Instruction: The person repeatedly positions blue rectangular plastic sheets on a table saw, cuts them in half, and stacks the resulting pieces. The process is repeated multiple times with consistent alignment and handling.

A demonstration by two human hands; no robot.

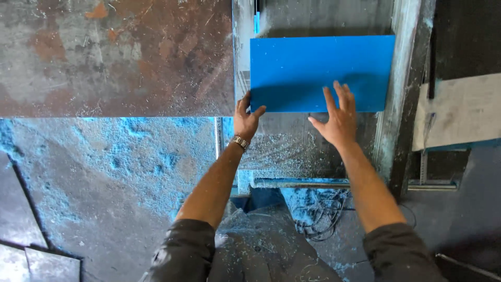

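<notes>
A flat blue rectangular sheet point(313, 65) lies on a dusty grey machine bed point(292, 146). My left hand point(245, 119) grips the sheet's near left corner, thumb on top. It wears a metal wristwatch point(240, 141). My right hand point(338, 119) rests flat on the sheet's near edge toward the right, fingers spread and pointing away from me.
A large rusty metal plate point(115, 57) spans the upper left. Blue shavings point(120, 162) cover the floor below it. An upright metal rail point(402, 89) borders the bed on the right, with a pale board point(459, 112) beyond it. Dark cables point(318, 211) lie near my legs.
</notes>
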